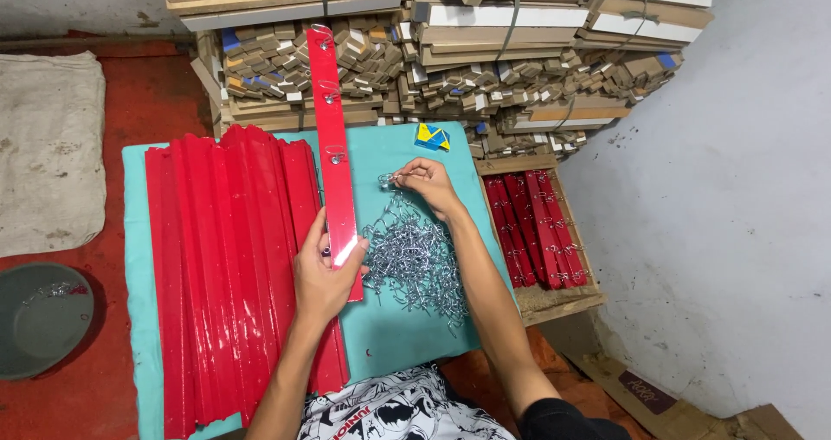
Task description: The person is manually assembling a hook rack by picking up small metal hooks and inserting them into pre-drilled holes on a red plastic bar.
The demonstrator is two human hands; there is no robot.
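Here the left hand (322, 275) grips a red strip (336, 158), right hand (426, 183) pinching 1 metal hook (386, 178)

Bright even light, soft shadows, glare on red strip (338, 158), sharp focus.

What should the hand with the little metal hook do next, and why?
Probably carry the hook pinched in the right hand over to the red strip that the left hand holds up. Three hooks already sit along its upper part, while the stretch below them looks bare.
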